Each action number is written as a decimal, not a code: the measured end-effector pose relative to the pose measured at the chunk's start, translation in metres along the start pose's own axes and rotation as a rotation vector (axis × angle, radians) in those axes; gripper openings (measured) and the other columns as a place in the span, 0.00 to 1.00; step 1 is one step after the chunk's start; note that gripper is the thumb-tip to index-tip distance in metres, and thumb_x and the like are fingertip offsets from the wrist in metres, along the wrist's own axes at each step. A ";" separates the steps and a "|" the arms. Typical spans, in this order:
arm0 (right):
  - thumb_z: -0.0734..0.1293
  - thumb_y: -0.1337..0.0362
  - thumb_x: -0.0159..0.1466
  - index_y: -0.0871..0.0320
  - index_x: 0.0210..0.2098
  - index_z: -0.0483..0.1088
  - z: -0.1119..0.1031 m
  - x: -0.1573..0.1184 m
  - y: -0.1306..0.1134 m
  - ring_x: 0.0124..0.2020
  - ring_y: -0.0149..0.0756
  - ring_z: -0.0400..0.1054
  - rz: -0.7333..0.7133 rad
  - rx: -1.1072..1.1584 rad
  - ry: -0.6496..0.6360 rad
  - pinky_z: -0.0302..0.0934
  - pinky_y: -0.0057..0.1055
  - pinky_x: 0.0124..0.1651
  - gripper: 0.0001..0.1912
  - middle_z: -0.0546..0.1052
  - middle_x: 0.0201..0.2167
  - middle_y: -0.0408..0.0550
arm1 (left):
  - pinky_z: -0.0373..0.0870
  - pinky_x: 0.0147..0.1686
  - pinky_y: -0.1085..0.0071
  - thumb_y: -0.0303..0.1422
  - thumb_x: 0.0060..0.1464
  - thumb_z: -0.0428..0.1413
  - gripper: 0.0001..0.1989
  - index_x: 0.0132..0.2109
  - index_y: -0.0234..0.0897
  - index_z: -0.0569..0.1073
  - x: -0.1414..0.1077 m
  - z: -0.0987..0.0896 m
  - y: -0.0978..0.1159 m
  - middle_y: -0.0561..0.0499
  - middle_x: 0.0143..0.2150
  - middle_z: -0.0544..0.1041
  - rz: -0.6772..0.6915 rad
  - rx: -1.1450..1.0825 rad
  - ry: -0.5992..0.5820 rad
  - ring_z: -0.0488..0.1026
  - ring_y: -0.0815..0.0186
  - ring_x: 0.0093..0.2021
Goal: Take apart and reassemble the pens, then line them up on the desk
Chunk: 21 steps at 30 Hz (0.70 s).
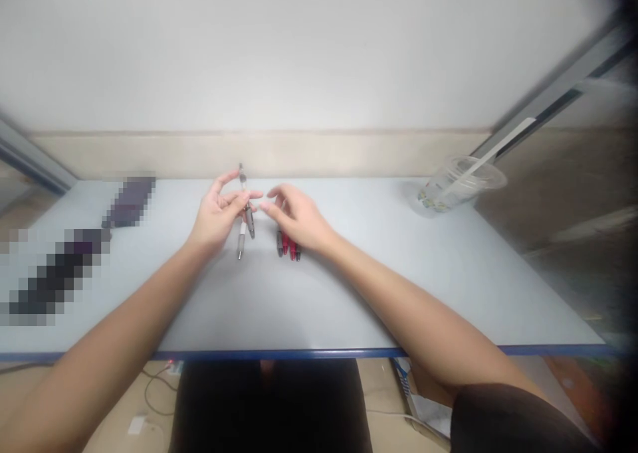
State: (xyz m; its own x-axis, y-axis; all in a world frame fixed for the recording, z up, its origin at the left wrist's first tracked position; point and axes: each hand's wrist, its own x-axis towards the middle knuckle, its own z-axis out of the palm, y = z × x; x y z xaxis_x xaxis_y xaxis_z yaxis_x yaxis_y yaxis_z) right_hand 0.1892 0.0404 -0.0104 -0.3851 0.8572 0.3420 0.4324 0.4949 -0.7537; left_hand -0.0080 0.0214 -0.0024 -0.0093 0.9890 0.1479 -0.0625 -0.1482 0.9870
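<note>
left hand point(215, 215) closed on at least two slim grey-and-white pens point(250, 223), thumb and fingers pinching them about mid-length; one tip sticks up past the fingers, two ends point down toward the near side. pens are left of centre over the pale grey-blue desk with a blue front edge point(279, 354); can't tell if the lower ends touch the surface. right hand point(303, 219) just beside, palm down, fingers loosely curled, thumb and index apart with nothing seen between them. row of slim red, grey and dark pens point(292, 250) side by side under the right hand, only near ends showing, rest covered; can't tell if the palm touches them. clear plastic cup with a printed pattern point(434, 197) on the far right of the desk, white straw point(491, 153) leaning right out of it. two dark pixelated items point(132, 200) on the left side, can't make them out. plain white panel point(279, 54) behind.
</note>
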 end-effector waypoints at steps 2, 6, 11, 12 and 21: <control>0.65 0.42 0.73 0.55 0.42 0.68 0.001 -0.005 -0.013 0.27 0.34 0.65 0.080 0.060 -0.219 0.59 0.32 0.36 0.21 0.70 0.26 0.39 | 0.76 0.34 0.69 0.42 0.53 0.72 0.36 0.61 0.40 0.63 0.002 0.000 -0.002 0.49 0.41 0.85 0.008 -0.079 0.012 0.80 0.66 0.34; 0.63 0.49 0.77 0.54 0.33 0.60 0.001 -0.010 -0.027 0.22 0.27 0.59 0.052 0.183 -0.329 0.56 0.28 0.32 0.20 0.63 0.23 0.35 | 0.76 0.31 0.71 0.40 0.47 0.75 0.41 0.60 0.42 0.60 0.002 0.001 -0.007 0.57 0.34 0.79 0.059 -0.097 0.051 0.81 0.66 0.32; 0.63 0.45 0.76 0.54 0.30 0.59 0.002 -0.009 -0.027 0.16 0.25 0.51 0.176 0.403 -0.416 0.46 0.26 0.21 0.24 0.58 0.20 0.34 | 0.78 0.31 0.70 0.43 0.48 0.73 0.35 0.57 0.42 0.64 0.002 0.001 0.000 0.56 0.33 0.77 0.097 -0.027 0.056 0.81 0.64 0.34; 0.62 0.46 0.76 0.54 0.28 0.58 0.002 -0.008 -0.025 0.16 0.24 0.49 0.182 0.464 -0.413 0.44 0.25 0.20 0.25 0.57 0.19 0.34 | 0.77 0.30 0.70 0.46 0.50 0.72 0.32 0.54 0.40 0.67 0.002 0.001 0.002 0.55 0.33 0.77 0.083 -0.026 0.040 0.81 0.64 0.34; 0.56 0.53 0.79 0.53 0.22 0.49 -0.019 0.007 -0.010 0.15 0.24 0.34 0.398 0.958 -0.458 0.35 0.25 0.18 0.29 0.47 0.13 0.32 | 0.73 0.29 0.72 0.47 0.55 0.69 0.23 0.46 0.41 0.70 0.004 -0.004 0.008 0.49 0.39 0.80 0.153 -0.008 0.006 0.78 0.66 0.34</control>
State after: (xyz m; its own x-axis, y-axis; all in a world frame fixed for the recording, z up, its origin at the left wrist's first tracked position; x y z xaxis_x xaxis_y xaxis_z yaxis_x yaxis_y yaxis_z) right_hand 0.1976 0.0448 0.0101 -0.7068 0.6992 -0.1073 -0.1358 -0.2830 -0.9495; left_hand -0.0131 0.0245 0.0062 -0.0255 0.9548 0.2963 -0.0675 -0.2973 0.9524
